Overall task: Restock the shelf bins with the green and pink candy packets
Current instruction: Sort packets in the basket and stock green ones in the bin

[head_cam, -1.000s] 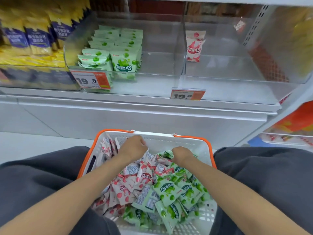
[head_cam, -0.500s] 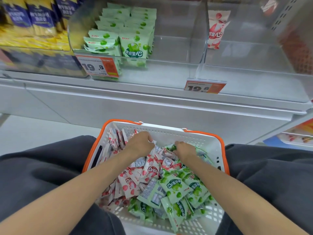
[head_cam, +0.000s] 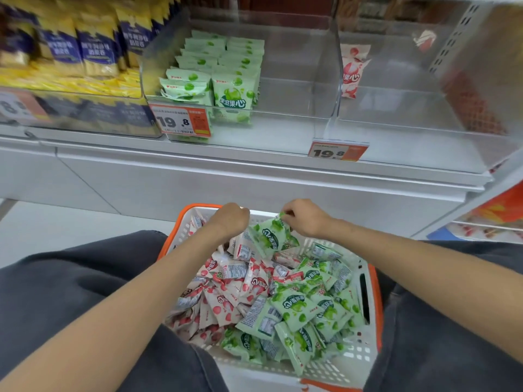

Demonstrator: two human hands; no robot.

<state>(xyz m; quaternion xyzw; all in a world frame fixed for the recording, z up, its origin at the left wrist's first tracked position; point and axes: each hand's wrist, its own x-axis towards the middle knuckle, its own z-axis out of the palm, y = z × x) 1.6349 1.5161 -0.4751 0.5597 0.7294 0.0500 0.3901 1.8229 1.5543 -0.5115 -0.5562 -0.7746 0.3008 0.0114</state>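
right hand (head_cam: 305,217) has a pinch grip on the top edge of a green packet (head_cam: 270,234) at the basket's (head_cam: 351,360) 12 o'clock end, left hand (head_cam: 230,219) is curled beside it, can't tell on what, and these look light, crinkly and slippery, so I'd hold the sealed edge.

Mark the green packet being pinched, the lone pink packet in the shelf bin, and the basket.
pinched green packet (head_cam: 270,234): head view, middle of its printed front.
lone pink packet (head_cam: 352,69): head view, middle of its face.
basket (head_cam: 348,360): head view, bare white lattice at its near right corner.
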